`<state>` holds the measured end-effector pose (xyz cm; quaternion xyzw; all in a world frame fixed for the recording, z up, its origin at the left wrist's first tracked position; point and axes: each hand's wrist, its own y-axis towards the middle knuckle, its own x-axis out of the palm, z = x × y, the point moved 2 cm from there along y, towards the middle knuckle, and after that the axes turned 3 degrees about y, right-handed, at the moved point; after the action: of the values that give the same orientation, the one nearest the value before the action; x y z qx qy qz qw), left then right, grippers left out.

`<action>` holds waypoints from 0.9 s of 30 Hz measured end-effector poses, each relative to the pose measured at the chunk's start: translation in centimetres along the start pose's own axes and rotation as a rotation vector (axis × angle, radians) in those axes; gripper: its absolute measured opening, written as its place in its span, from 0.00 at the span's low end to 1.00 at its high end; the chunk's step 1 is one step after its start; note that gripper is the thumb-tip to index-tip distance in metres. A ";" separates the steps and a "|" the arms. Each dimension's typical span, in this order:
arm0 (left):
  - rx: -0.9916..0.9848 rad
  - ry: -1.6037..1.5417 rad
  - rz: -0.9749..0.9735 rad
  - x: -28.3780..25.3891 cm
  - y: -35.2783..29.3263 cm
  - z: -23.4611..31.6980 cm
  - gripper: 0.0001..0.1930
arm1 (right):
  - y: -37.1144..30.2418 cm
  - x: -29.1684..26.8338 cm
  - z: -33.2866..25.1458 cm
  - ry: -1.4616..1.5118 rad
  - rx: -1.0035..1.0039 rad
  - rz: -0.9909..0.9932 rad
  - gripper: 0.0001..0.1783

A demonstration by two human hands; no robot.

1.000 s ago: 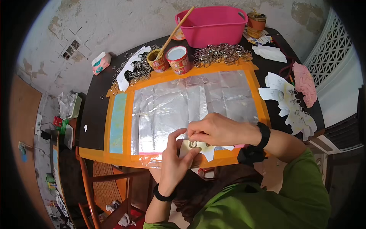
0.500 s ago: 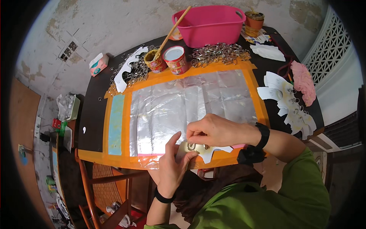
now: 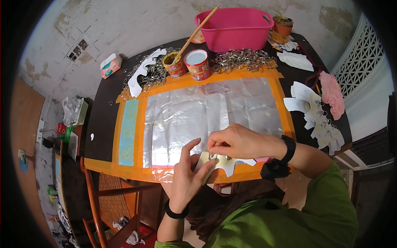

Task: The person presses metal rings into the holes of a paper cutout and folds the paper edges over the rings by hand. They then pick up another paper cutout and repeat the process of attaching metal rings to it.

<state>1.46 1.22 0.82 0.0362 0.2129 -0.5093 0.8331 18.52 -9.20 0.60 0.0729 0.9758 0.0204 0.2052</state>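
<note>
Low over the table's front edge, my left hand (image 3: 185, 178) grips a white scalloped cut-out piece (image 3: 227, 166), its thumb on top and its index finger raised. Yellowish stain spreads over the piece's upper part. A small oval metal ring (image 3: 212, 157) lies on it, just beside the left thumb tip. My right hand (image 3: 240, 141) comes in from the right, fingers pinched together at that ring. A second small ring shows on the piece under the right hand, partly hidden.
Silvery sheeting (image 3: 186, 111) is held to the dark table by orange tape (image 3: 288, 118). Beyond it stand a pink tub (image 3: 235, 31), two tins (image 3: 197, 65), one with a wooden stick (image 3: 196, 33), and piled metal rings (image 3: 244, 60). Stacked white cut-outs (image 3: 316, 120) lie at right.
The view has shifted slightly. My left index finger has lifted away from the piece, and more of the piece shows. The right fingers stay pinched at the ring.
</note>
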 end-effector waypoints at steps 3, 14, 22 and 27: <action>0.044 -0.128 0.041 0.7 0.2 -0.8 0.33 | -0.1 0.1 -0.2 0.019 -0.035 0.022 0.07; -0.128 -0.126 0.016 0.0 -0.6 -0.2 0.30 | -0.2 0.0 -0.5 -0.042 -0.039 0.041 0.07; -0.044 -0.413 0.111 0.9 -0.1 -1.1 0.36 | -0.4 0.2 -0.6 -0.109 -0.066 0.030 0.05; -0.016 -0.473 0.177 1.3 -0.2 -1.1 0.38 | -0.4 0.1 -0.8 -0.105 -0.072 0.042 0.05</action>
<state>1.41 0.32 -0.69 -0.0721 0.0119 -0.4272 0.9012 18.03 -9.59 1.20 0.0869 0.9606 0.0557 0.2581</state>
